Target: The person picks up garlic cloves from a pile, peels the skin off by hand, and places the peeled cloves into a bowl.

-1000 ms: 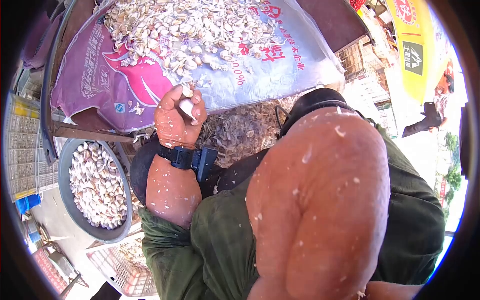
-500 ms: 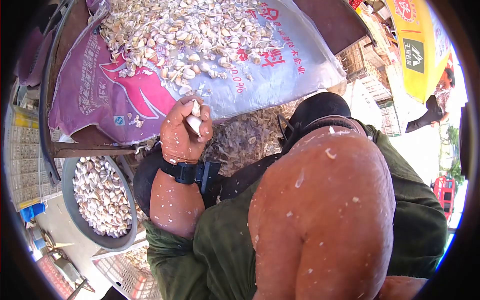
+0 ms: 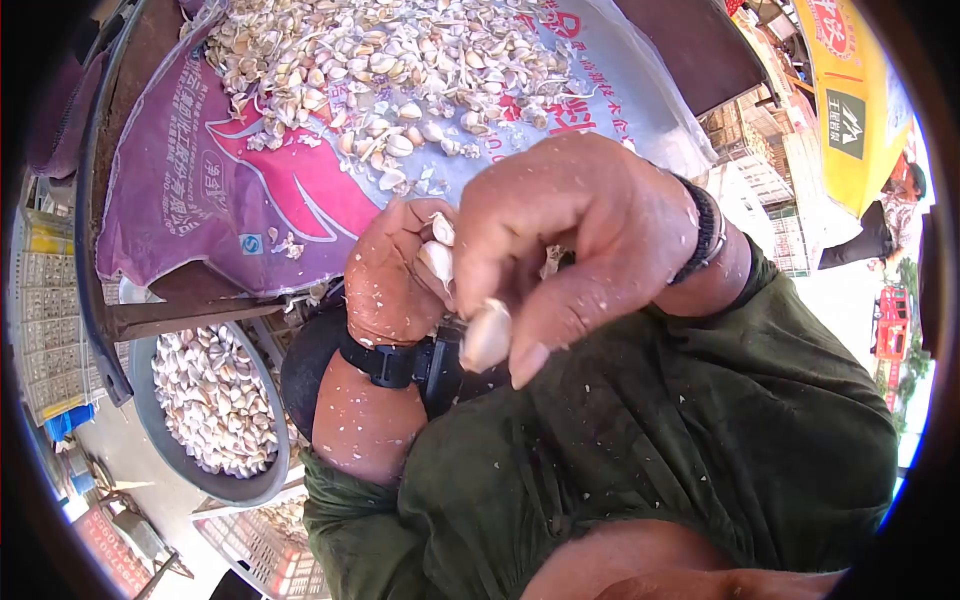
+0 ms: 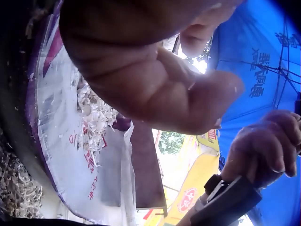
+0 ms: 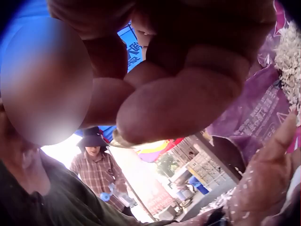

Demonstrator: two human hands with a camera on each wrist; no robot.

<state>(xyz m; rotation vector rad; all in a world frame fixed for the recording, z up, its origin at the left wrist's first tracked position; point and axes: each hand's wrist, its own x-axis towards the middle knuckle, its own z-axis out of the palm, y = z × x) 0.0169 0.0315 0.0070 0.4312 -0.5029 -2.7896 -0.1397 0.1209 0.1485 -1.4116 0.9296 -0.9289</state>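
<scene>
Pale garlic clove (image 3: 486, 337) within right hand (image 3: 565, 235) grip

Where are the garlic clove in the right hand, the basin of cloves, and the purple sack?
garlic clove (image 3: 487, 335), head view, middle of the clove.
basin of cloves (image 3: 178, 462), head view, grey rim at lower left.
purple sack (image 3: 290, 190), head view, bare printed face.
</scene>
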